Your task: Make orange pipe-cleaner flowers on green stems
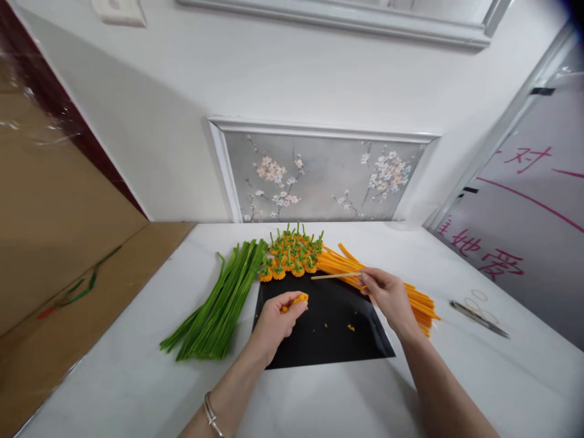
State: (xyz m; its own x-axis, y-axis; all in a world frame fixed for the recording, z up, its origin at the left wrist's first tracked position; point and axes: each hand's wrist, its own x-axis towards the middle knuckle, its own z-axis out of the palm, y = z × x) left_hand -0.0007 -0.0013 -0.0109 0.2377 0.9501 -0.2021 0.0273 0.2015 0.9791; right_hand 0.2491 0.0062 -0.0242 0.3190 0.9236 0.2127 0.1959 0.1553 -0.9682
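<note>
Above a black mat [328, 347], my left hand [279, 317] is closed on a coiled orange pipe cleaner [300, 298], most of it hidden by the fingers. My right hand [387, 298] pinches one end of a thin wooden stick [335, 276], whose free end points left. Just behind the mat stand several small orange pumpkins [298, 267] with green stems. Under and beside my right hand lies a bundle of orange pipe cleaners [340, 263]. A bundle of green pipe cleaners [223, 304] lies left of the mat.
Scissors or snips [479, 319] and thin rubber bands [479, 295] lie on the white table [456, 371] at the right. Orange scraps [351, 327] dot the mat. A cardboard box [59, 201] borders the left side; a wall with a floral panel [319, 176] rises behind.
</note>
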